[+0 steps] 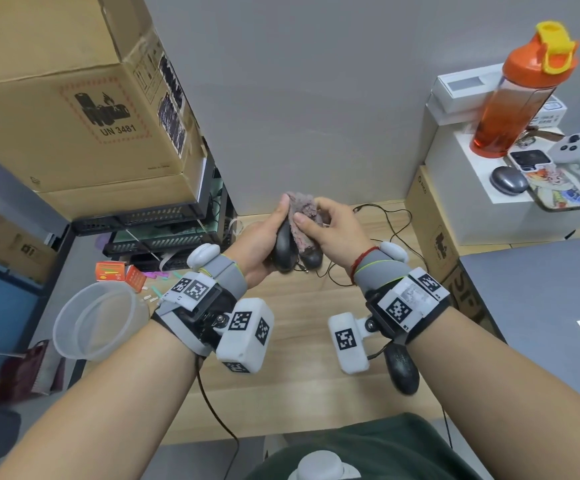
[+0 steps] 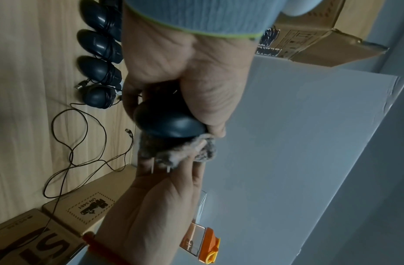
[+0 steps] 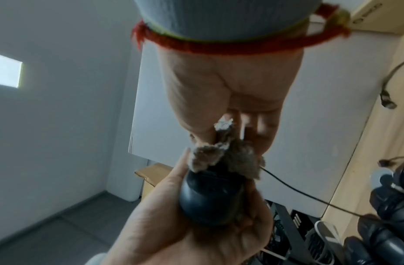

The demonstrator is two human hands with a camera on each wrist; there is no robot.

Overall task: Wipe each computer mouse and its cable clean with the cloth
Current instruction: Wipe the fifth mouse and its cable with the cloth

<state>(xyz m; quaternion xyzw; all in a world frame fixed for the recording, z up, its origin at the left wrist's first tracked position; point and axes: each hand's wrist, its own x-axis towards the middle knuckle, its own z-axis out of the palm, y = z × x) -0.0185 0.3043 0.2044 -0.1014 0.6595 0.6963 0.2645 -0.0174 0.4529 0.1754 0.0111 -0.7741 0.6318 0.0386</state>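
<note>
My left hand (image 1: 264, 233) grips a black computer mouse (image 1: 285, 249) above the wooden desk (image 1: 299, 341), fingers wrapped round its body. My right hand (image 1: 330, 230) pinches a grey-pink fuzzy cloth (image 1: 302, 211) and presses it on the mouse's front end. The left wrist view shows the mouse (image 2: 169, 123) with the cloth (image 2: 180, 150) bunched at its tip. In the right wrist view the cloth (image 3: 226, 157) covers the top of the mouse (image 3: 210, 199). Its thin black cable (image 1: 392, 230) trails in loops over the desk. Several more black mice (image 2: 99, 61) lie in a row on the desk.
Another black mouse (image 1: 402, 368) lies under my right wrist. A clear plastic tub (image 1: 98, 320) sits at the desk's left edge. Cardboard boxes (image 1: 74, 98) stack at the left, a grey laptop (image 1: 551, 323) lies at the right. An orange bottle (image 1: 520, 95) stands on white boxes.
</note>
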